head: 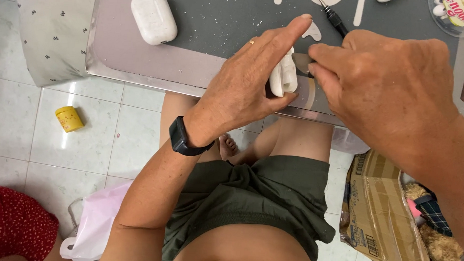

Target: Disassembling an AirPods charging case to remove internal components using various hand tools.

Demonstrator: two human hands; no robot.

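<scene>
Left hand [238,89] clenched on white case [284,75]; right hand [382,84] pinching a half-hidden, perhaps metal blade [300,61].

At the floor's lower right edge we see a brown cardboard box [378,213], open, with dark print and a barcode patch on its flap. At the desk's far right corner sits a round clear tub [454,17] bearing a yellow and red label. On the floor left stands a small yellow pot [68,118].
</scene>
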